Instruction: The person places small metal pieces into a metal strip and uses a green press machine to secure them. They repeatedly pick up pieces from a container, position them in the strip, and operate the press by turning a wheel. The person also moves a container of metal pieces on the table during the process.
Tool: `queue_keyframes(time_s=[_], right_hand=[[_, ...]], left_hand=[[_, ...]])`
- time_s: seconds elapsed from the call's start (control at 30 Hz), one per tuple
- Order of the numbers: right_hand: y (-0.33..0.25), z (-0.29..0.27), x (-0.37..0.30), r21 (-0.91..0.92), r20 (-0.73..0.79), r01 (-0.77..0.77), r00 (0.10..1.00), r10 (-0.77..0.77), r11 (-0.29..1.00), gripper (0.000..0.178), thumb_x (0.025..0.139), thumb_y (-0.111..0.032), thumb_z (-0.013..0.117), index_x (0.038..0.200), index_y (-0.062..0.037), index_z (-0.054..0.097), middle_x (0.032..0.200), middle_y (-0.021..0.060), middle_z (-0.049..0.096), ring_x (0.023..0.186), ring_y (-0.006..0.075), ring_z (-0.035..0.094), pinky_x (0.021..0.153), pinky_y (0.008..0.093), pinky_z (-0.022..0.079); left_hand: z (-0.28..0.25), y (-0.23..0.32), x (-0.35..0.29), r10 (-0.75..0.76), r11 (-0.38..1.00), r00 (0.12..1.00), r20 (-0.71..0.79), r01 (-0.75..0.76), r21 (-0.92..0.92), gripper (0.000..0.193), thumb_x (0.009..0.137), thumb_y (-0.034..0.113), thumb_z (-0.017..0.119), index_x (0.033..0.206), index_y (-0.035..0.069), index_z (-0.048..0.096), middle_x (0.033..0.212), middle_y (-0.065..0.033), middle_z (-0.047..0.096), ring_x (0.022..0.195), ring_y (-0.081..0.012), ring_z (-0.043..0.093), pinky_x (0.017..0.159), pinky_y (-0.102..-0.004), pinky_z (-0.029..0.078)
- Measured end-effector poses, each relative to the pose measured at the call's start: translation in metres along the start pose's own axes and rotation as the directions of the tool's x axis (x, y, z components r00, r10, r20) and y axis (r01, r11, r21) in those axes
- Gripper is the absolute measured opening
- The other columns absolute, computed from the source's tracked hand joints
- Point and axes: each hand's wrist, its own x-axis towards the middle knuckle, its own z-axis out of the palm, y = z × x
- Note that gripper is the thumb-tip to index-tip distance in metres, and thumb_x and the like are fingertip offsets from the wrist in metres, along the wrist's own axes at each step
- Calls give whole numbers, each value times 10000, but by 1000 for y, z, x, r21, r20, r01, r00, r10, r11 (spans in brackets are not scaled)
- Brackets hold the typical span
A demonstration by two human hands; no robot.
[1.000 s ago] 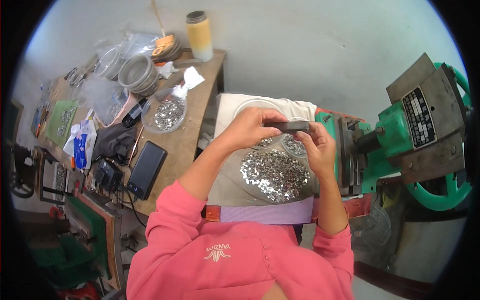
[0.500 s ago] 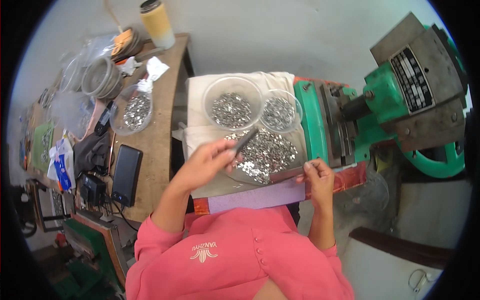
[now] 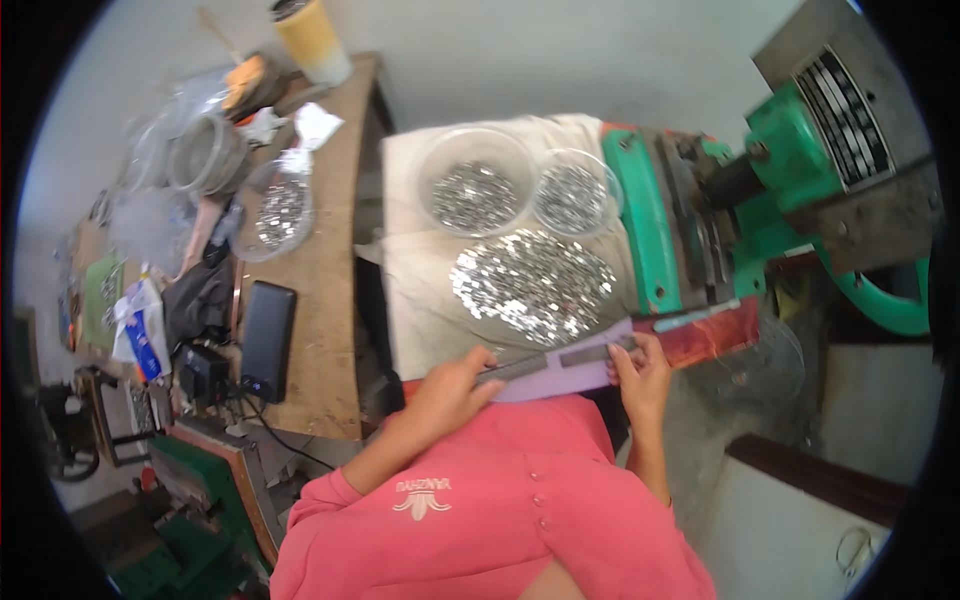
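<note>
Writing: a pale emblem with lettering on the pink top; blurred rows on the machine plate.
Left hand: fingers closed on the left bar.
Right hand: pinches the right bar's outer end.
Bars' axes: roughly left-right, right ends tilted away from the body.
Bars' place: over the purple strip, near the heap.
Materials: dark, flat, straight-edged bars; glittering silvery chips; wrinkled pale cloth.

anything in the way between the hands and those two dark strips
Nothing visible: the left hand holds one dark strip, the right hand pinches the other dark strip. The shiny metal pieces lie beyond both strips, not between.
</note>
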Motion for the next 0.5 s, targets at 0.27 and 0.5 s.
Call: queue_keyframes(time_s=[0.27,0.5], right_hand=[[1,4,5,-183,-10,115,993,-119,976,422,838,-26,745,1182,32,508,682,36,588,575,74,543,530,229,442],[-3,4,-3,-278,-13,335,936,-352,900,204,873,-54,711,1039,15,613,708,27,616,578,69,533,544,223,435]], left_hand=[[9,1,-11,-16,993,995,-101,27,114,241,861,197,713,1012,58,586,1056,-125,522,843,-358,640,686,-464,537],[3,-6,-11,7,996,999,-49,-2,90,295,873,234,703,1071,41,601,1089,-123,518,851,-356,652,716,-462,552]])
